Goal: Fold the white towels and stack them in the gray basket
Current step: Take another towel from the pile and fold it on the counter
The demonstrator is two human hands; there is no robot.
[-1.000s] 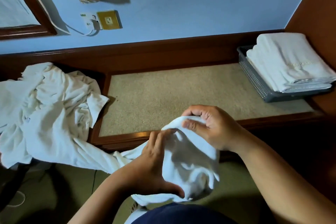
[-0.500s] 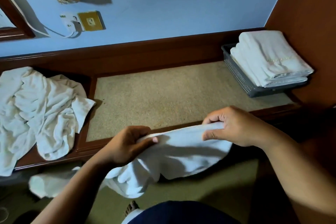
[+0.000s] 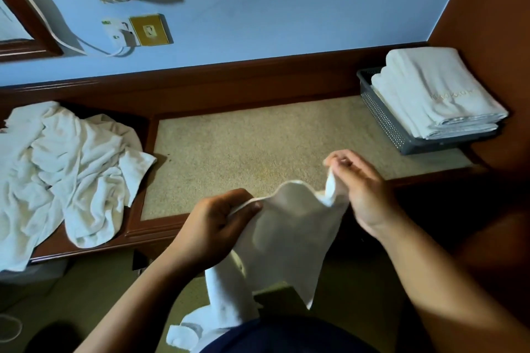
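Observation:
A white towel (image 3: pixel 289 235) hangs in front of me, held along its top edge. My left hand (image 3: pixel 212 226) pinches that edge at the left, and my right hand (image 3: pixel 361 189) pinches it at the right, a little higher. The cloth droops down towards my lap. A gray perforated basket (image 3: pixel 384 120) stands at the right end of the ledge with folded white towels (image 3: pixel 436 94) stacked in it. A crumpled pile of white towels (image 3: pixel 66 169) lies on the left end of the ledge.
A beige carpeted ledge (image 3: pixel 258 146) with a dark wooden frame runs between the pile and the basket. A blue wall behind carries a brass socket plate (image 3: pixel 149 30) with a plugged white cable. A brown wooden panel rises at the right.
My hands have slid along the towel's edge; the right hand rose and the left came nearer. The stretched edge now sags between them, and more cloth hangs down.

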